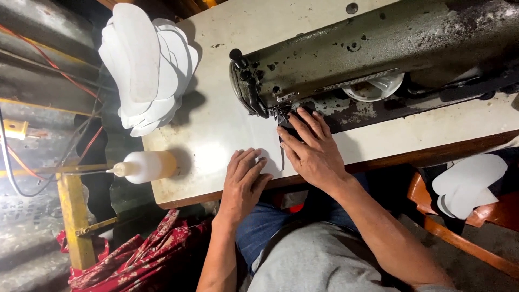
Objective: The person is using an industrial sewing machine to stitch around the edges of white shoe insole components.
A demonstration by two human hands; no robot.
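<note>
Worn cream sewing table (pixel 216 124): 2 flat hands, left hand (pixel 244 181) and right hand (pixel 312 150) (gripping nothing), press white cloth piece (pixel 270 162) at old green sewing machine (pixel 378 48), mid-frame; next, feed slowly.

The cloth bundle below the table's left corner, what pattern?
Red cloth with a pale floral print, head view.

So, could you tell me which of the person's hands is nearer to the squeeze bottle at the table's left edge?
Left. The left hand lies flat on the table, closer to the squeeze bottle; the right hand is farther off, under the sewing machine head.
</note>
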